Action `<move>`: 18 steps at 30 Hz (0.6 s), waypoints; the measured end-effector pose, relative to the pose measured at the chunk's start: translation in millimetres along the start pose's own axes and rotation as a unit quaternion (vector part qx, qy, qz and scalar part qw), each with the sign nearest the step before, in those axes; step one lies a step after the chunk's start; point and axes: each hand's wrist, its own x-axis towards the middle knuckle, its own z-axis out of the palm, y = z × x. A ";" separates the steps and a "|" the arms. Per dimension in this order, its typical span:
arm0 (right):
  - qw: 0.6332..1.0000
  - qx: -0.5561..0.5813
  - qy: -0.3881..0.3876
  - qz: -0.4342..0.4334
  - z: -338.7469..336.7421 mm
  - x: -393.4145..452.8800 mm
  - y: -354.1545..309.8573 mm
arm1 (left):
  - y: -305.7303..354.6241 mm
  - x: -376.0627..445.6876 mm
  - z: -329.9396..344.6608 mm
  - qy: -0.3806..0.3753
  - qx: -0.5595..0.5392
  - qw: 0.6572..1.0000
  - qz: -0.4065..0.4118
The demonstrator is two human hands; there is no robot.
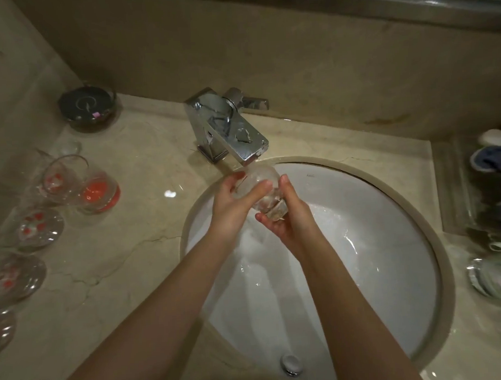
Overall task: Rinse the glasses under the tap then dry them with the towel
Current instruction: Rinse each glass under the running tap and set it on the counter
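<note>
Water from the chrome tap [235,133] runs over a clear drinking glass [262,186] above the white basin [389,241]; left hand [233,207] wraps its body, right hand [290,216] cups its thick base. Wet glass probably handles slippery and fragile, so the heavy base seems the safest hold.

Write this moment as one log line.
stage: rinsing | both hands grip glass under tap | towel: unused

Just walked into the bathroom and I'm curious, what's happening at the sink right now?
A person is rinsing a clear glass under the running tap, over the white sink. The left hand wraps its upper part and the right hand cups its base. More glasses with red patterns wait on the counter to the left, and a blue cloth lies at the right.
</note>
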 end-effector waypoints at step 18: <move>0.994 -0.097 0.040 0.015 27.5 15.5 21.3 | -22.1 8.2 13.6 0.052 -0.159 0.982 -0.083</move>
